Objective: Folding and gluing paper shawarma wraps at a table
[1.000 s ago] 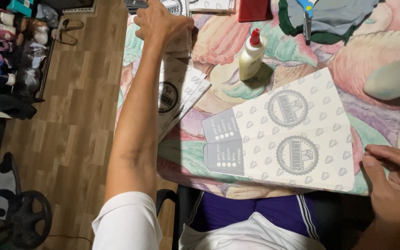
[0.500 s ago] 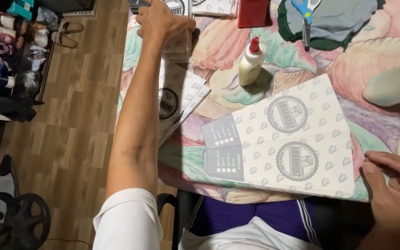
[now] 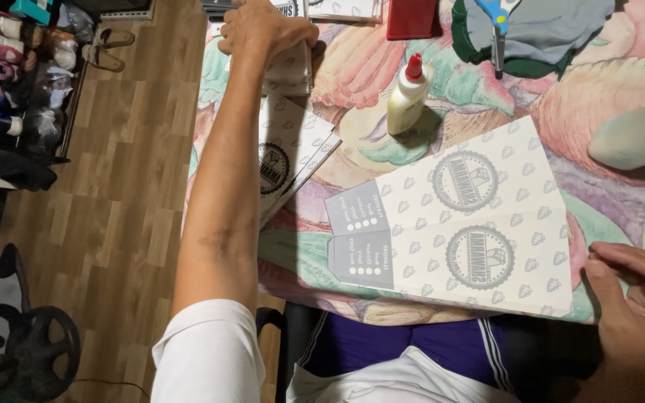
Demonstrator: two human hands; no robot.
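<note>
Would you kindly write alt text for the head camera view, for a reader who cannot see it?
A seated person's left hand reaches across a floral-covered table to a stack of folded printed sheets, while the right hand rests at the edge of a flat patterned box blank. A glue bottle stands behind it.

The desk [image 3: 621, 97] is covered by a cloth with large pastel shells and leaves in pink, green and cream. A big flat printed paper sheet [image 3: 472, 231] with two round emblems lies near the front edge. To its left, a stack of similar printed sheets [image 3: 289, 153] hangs a little over the desk's side. A white glue bottle [image 3: 407, 95] with a red cap stands upright behind them. Farther back lie a grey and green garment [image 3: 554, 33] with blue-handled scissors [image 3: 498, 22] on it, and a red book [image 3: 412, 16]. A pale bottle [image 3: 632, 138] lies on its side at the right. Beside the desk is a wooden floor [image 3: 121, 194].
</note>
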